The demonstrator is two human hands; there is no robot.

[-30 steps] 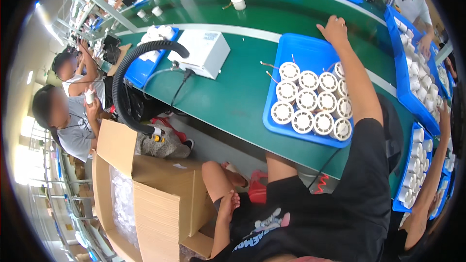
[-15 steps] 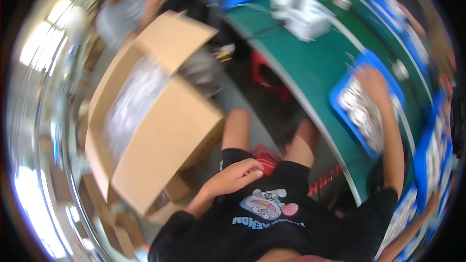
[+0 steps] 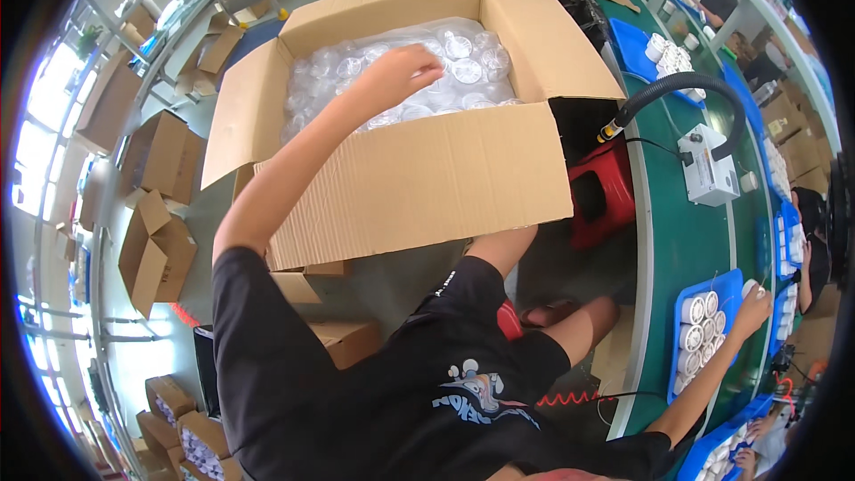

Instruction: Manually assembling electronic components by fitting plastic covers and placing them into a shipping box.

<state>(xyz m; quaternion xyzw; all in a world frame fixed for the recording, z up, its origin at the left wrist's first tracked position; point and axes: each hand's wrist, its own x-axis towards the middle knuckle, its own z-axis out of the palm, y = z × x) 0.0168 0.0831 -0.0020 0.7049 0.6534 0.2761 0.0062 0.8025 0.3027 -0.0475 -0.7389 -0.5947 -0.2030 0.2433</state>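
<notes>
Left hand [image 3: 406, 74] half-curled over clear plastic pieces [image 3: 465, 70], hold unclear; right hand [image 3: 757, 306] gripping white part [image 3: 750, 287].

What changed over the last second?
View swung left. The left hand moved forward, over the clear plastic parts in the open carton. The right hand now appears to hold a white part beside the blue tray. Tray still on the green table.

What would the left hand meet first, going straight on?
Left hand: probably the clear plastic pieces inside the open cardboard box; depth, and whether it already touches them, is unclear.
</notes>
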